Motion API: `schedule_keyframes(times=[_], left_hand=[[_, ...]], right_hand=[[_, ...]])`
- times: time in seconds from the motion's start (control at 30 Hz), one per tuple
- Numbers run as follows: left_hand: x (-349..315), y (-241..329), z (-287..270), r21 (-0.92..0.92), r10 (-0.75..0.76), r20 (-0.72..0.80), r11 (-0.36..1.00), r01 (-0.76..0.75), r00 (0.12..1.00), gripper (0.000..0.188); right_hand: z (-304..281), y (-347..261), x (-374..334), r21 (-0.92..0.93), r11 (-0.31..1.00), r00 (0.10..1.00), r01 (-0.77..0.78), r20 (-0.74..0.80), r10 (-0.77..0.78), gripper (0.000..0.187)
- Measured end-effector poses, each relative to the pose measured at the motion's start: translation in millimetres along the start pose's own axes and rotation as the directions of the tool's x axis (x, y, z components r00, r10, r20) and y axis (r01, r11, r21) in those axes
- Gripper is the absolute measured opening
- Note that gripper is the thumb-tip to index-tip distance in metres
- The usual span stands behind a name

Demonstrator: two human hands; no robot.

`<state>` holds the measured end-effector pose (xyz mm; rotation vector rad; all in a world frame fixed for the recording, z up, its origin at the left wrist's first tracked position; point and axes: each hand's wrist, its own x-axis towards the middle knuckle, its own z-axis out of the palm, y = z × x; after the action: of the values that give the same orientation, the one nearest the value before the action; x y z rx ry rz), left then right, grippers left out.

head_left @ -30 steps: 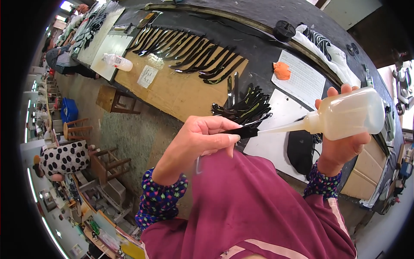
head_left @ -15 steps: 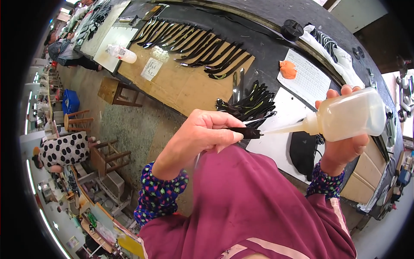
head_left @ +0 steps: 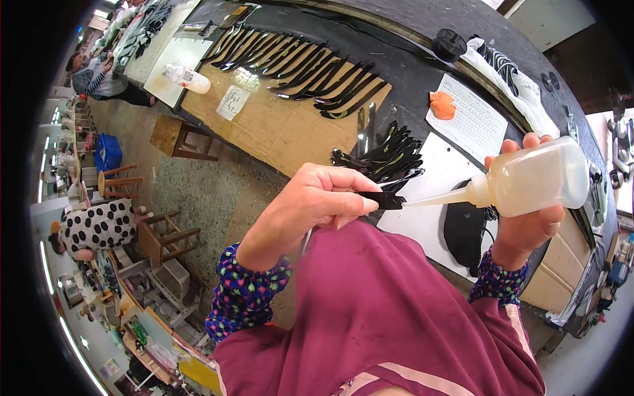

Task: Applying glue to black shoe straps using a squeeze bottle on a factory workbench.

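Black and narrow, a short flat strip of leather-like material [head_left: 382, 199] is pinched between the thumb and fingers [head_left: 343, 188] of the left hand [head_left: 317, 201], held in the air above the person's maroon apron. The right hand [head_left: 528, 221] wraps its fingers around a translucent plastic squeeze bottle with a long tapered nozzle [head_left: 528, 181]; the nozzle tip meets the free end of the strip. Just behind the strip, on the dark worktop [head_left: 422, 72], lies a loose pile of similar black strips [head_left: 386, 155] beside a white sheet [head_left: 439, 198]. Farther back, curved black strips [head_left: 297, 63] lie in a row across a brown cardboard sheet [head_left: 277, 132]. An orange scrap [head_left: 442, 104] rests on a lined paper [head_left: 475, 122]. Wooden stools [head_left: 175, 135] stand on the floor to the left.
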<state>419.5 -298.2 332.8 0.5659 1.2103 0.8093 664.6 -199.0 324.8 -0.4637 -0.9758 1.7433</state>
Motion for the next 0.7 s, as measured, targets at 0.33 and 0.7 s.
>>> schedule_keyframes(times=[0.33, 0.7], left_hand=[[0.2, -1.0, 0.3, -0.005, -0.015, 0.018, 1.0, 0.015, 1.0, 0.016], [0.2, 0.8, 3.2, 0.004, -0.012, 0.064, 1.0, 0.012, 0.998, 0.017]], right_hand=[[-6.2, 3.5, -1.6, 0.01, 0.999, 0.999, 0.043, 0.027, -0.043, 0.079], [3.5, 5.0, 1.4, 0.025, 0.999, 0.998, 0.036, -0.048, -0.035, 0.09]])
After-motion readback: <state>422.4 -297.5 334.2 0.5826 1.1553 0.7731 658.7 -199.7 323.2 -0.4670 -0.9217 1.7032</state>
